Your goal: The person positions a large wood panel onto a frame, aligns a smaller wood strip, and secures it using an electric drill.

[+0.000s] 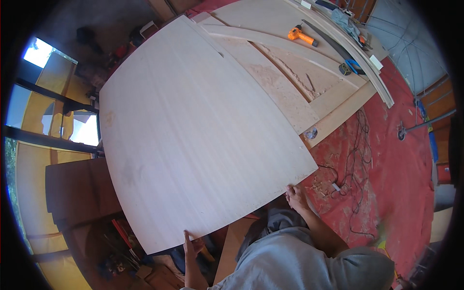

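A large pale plywood sheet [193, 130] fills the middle of the view, lying over a wooden door frame. My left hand [192, 244] grips its near edge at the lower left. My right hand [296, 195] holds the same edge near the lower right corner. Both forearms come up from the bottom of the picture, past my grey shirt.
Beyond the sheet lies a panelled wooden door [295, 72] with sawdust on it. An orange power drill [300, 35] and a tape measure [345, 69] rest on its far part. Cables [357, 159] trail over the red floor [401, 179] on the right. A dark cabinet [79, 191] stands left.
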A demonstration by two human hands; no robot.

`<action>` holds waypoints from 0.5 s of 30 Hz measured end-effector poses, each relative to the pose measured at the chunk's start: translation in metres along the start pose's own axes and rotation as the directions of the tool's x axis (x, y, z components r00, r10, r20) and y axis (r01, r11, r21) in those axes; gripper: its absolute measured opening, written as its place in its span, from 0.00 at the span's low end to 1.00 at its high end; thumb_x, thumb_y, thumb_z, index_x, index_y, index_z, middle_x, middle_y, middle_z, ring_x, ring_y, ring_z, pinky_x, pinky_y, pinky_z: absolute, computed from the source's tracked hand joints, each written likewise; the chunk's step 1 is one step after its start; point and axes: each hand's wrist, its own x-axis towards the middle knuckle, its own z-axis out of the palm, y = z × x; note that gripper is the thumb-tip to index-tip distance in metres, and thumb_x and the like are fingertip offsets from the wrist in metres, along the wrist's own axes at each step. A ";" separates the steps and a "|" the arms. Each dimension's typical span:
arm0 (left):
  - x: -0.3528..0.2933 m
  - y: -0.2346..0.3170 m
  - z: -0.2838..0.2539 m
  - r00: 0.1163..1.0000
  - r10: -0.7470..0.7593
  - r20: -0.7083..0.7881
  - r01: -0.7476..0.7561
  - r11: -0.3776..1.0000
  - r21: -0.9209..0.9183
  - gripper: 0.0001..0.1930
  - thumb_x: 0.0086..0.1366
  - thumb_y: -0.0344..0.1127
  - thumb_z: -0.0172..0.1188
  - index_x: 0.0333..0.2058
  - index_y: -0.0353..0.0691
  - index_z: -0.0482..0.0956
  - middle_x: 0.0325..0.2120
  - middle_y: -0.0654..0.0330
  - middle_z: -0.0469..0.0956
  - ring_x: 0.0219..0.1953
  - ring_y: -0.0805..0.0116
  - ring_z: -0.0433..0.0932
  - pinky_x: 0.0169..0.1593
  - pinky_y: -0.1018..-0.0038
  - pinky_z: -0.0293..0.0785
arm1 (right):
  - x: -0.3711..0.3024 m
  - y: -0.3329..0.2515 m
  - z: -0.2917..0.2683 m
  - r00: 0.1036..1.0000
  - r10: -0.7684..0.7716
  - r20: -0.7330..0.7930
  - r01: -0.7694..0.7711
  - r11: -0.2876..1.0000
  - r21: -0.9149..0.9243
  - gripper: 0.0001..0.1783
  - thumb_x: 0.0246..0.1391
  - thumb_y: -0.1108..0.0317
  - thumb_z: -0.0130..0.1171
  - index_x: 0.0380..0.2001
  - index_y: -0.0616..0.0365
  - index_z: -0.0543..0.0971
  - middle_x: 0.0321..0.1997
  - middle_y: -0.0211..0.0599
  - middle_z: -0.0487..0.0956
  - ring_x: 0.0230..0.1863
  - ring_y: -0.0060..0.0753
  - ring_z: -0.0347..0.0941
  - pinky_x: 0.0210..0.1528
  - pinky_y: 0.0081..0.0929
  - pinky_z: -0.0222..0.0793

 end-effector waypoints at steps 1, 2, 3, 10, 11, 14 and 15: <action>-0.002 0.005 0.000 0.999 -0.007 -0.046 0.009 0.998 0.059 0.49 0.60 0.86 0.54 0.31 0.33 0.81 0.16 0.55 0.79 0.16 0.62 0.79 0.19 0.70 0.76 | 0.003 0.005 0.003 0.998 -0.044 -0.034 0.045 0.999 0.010 0.23 0.77 0.51 0.51 0.36 0.60 0.78 0.23 0.32 0.76 0.19 0.23 0.71 0.20 0.25 0.69; -0.003 0.010 0.002 0.999 -0.003 -0.035 0.005 0.998 0.070 0.47 0.59 0.87 0.55 0.27 0.37 0.79 0.14 0.58 0.76 0.14 0.63 0.76 0.18 0.70 0.72 | 0.004 0.007 0.007 0.994 -0.088 -0.069 0.089 0.996 0.019 0.23 0.77 0.52 0.51 0.36 0.61 0.79 0.25 0.33 0.78 0.21 0.24 0.73 0.22 0.27 0.70; -0.004 0.011 -0.003 0.999 -0.003 -0.032 0.006 0.996 0.085 0.45 0.57 0.87 0.55 0.23 0.41 0.76 0.12 0.61 0.73 0.12 0.64 0.73 0.17 0.70 0.68 | 0.002 0.010 0.011 0.987 -0.123 -0.099 0.126 0.992 0.028 0.23 0.77 0.52 0.52 0.35 0.62 0.80 0.27 0.34 0.80 0.24 0.25 0.75 0.25 0.29 0.72; -0.001 0.051 0.009 0.999 0.026 0.037 -0.026 1.000 0.014 0.41 0.55 0.86 0.60 0.21 0.48 0.69 0.09 0.70 0.57 0.09 0.69 0.64 0.16 0.72 0.61 | 0.035 -0.009 0.027 0.993 -0.072 -0.090 0.079 0.993 0.086 0.18 0.76 0.55 0.56 0.37 0.58 0.79 0.28 0.28 0.75 0.25 0.19 0.69 0.27 0.23 0.68; 0.001 0.058 0.011 1.000 0.002 0.005 -0.003 1.000 0.009 0.41 0.55 0.86 0.61 0.22 0.47 0.70 0.09 0.70 0.57 0.09 0.70 0.64 0.16 0.72 0.61 | 0.041 -0.013 0.032 0.994 -0.053 -0.097 0.061 0.995 0.083 0.18 0.76 0.55 0.56 0.37 0.58 0.79 0.28 0.28 0.74 0.25 0.19 0.69 0.27 0.23 0.68; 0.018 0.084 0.017 0.997 -0.050 -0.051 0.049 0.999 -0.016 0.39 0.56 0.83 0.64 0.23 0.48 0.70 0.09 0.70 0.58 0.10 0.71 0.65 0.16 0.73 0.60 | 0.070 -0.006 0.041 0.981 -0.118 -0.152 0.121 0.993 0.010 0.18 0.76 0.55 0.56 0.36 0.58 0.79 0.27 0.27 0.74 0.25 0.20 0.68 0.27 0.23 0.67; 0.023 0.091 0.018 0.996 -0.072 -0.052 0.071 0.997 -0.027 0.38 0.58 0.81 0.65 0.22 0.48 0.70 0.08 0.70 0.59 0.10 0.71 0.65 0.16 0.73 0.59 | 0.075 -0.009 0.049 0.973 -0.153 -0.170 0.151 0.988 -0.026 0.18 0.76 0.55 0.56 0.36 0.58 0.79 0.27 0.27 0.73 0.25 0.20 0.68 0.27 0.23 0.67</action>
